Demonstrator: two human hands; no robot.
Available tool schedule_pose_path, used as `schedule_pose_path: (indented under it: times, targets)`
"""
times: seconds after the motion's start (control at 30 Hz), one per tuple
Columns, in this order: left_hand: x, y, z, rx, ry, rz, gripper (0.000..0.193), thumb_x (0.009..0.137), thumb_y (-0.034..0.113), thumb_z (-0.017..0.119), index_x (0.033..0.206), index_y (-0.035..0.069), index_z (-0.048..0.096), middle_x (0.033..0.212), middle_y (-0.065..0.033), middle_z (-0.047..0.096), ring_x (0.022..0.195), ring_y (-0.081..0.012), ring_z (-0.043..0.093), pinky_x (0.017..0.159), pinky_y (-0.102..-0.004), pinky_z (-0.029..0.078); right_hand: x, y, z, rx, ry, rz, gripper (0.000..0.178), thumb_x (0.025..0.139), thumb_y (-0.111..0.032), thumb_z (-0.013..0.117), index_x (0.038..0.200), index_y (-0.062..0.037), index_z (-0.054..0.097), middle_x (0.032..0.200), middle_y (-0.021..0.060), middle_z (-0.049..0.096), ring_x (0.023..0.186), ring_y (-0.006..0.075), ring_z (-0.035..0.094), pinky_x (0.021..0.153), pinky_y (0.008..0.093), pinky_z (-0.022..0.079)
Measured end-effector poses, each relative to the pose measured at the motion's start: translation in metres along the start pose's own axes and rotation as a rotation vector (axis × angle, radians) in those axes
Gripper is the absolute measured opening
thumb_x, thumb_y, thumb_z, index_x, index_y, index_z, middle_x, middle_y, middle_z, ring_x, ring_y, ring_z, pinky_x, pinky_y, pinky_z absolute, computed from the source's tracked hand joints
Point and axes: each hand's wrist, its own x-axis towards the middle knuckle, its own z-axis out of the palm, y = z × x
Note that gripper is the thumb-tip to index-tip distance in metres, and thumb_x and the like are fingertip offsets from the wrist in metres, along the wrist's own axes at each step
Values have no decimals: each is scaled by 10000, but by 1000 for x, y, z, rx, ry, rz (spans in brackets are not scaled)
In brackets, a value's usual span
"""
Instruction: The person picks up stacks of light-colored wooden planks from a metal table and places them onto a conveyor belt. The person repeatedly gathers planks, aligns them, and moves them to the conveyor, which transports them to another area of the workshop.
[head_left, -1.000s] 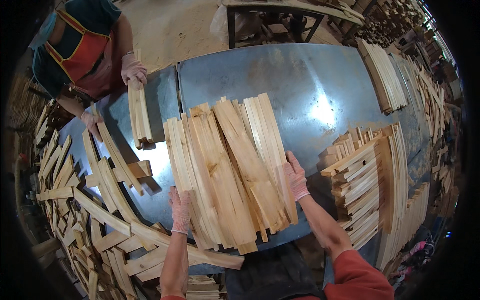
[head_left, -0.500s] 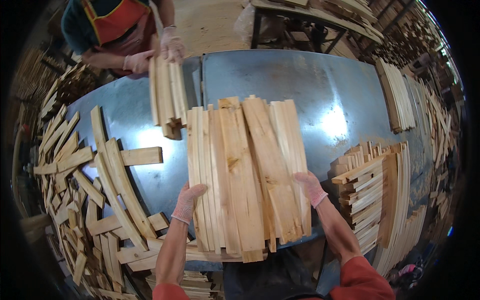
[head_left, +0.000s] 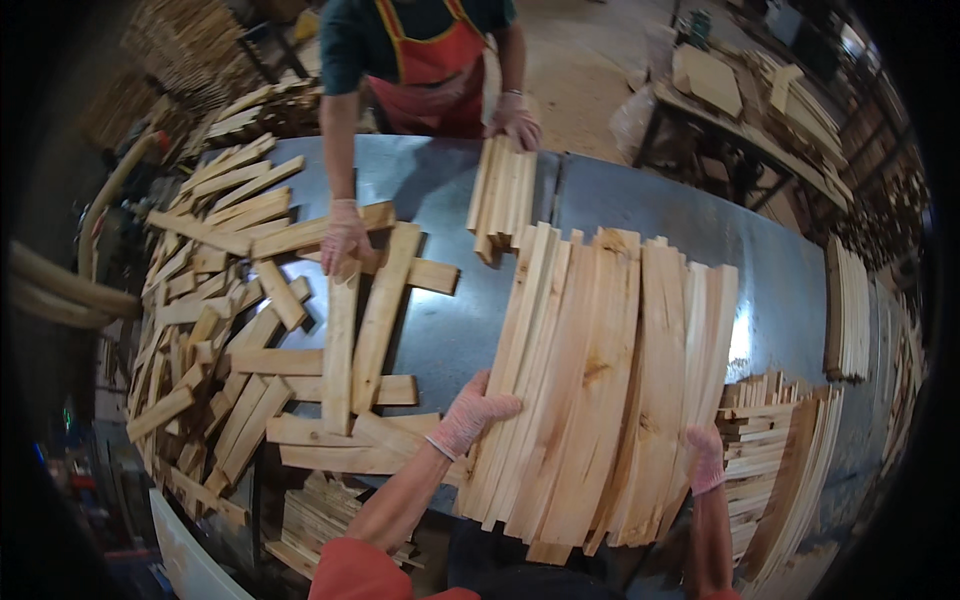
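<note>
Two gloved hands, well apart, are clamped on opposite long sides of a side-by-side row of boards (head_left: 590, 390) at the near edge of a metal table (head_left: 690, 225): the left hand (head_left: 475, 412) with its thumb over the top, the right hand (head_left: 705, 460) with its fingers hidden. Steady, equal inward pressure should stop the middle boards slipping. Loose boards (head_left: 340, 345) lie left, stacked slats (head_left: 765, 430) right. Across the table, a co-worker (head_left: 425, 60) handles more wood.
</note>
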Motion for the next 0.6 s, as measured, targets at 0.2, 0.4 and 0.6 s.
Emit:
schedule_pose_path:
  times: [0.2, 0.4, 0.6]
  targets:
    - [-118, -11, 7, -65, 113, 100, 753, 876, 124, 881, 1498, -35, 487, 1283, -112, 685, 1122, -228, 687, 1064, -392, 560, -65, -19, 43, -125, -68, -65, 791, 790, -316, 832, 1431, 71, 577, 1160, 132, 741, 988, 240, 760, 854, 376, 641]
    - [-253, -62, -3, -116, 208, 312, 683, 910, 98, 826, 1507, 7, 506, 1299, -110, 705, 1158, -205, 695, 1056, -364, 563, -82, 14, 23, -298, -345, -51, 627, 760, -203, 761, 1304, 82, 635, 962, 99, 723, 793, 193, 707, 710, 343, 585]
    - [-435, -173, -25, -191, 422, 519, 686, 916, 117, 820, 1529, 15, 530, 1346, -105, 700, 1195, -203, 683, 1081, -380, 549, -186, 44, 124, -277, -585, -22, 641, 718, -153, 756, 1292, 104, 628, 1016, 120, 726, 861, 229, 710, 767, 372, 589]
